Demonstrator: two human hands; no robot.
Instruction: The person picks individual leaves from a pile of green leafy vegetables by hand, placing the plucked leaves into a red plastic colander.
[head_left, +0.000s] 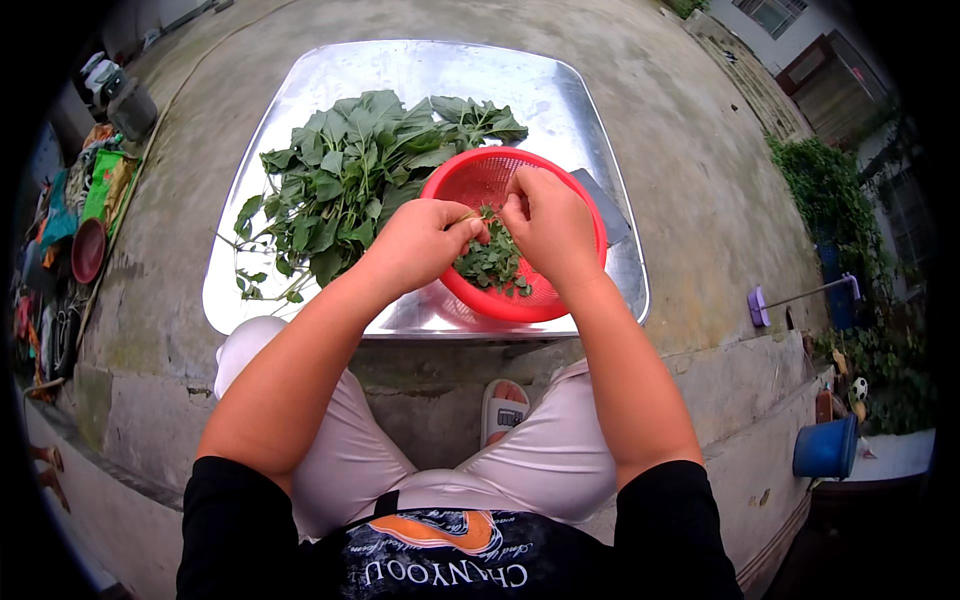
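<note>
A red plastic colander rests on a shiny metal table. Small loose green leaves lie in its bottom. Above the colander my left hand pinches a thin green stem between thumb and fingers. My right hand is beside it over the basket, fingertips curled together near the stem's other end; whether they grip it is hard to see. Left of the colander spreads a large heap of leafy green stems, its broad leaves towards the back.
A flat dark grey object lies partly behind the colander on the right. The table stands before my knees on a concrete yard. A blue bucket and a long-handled purple tool are at right; a reddish basin is among clutter at left.
</note>
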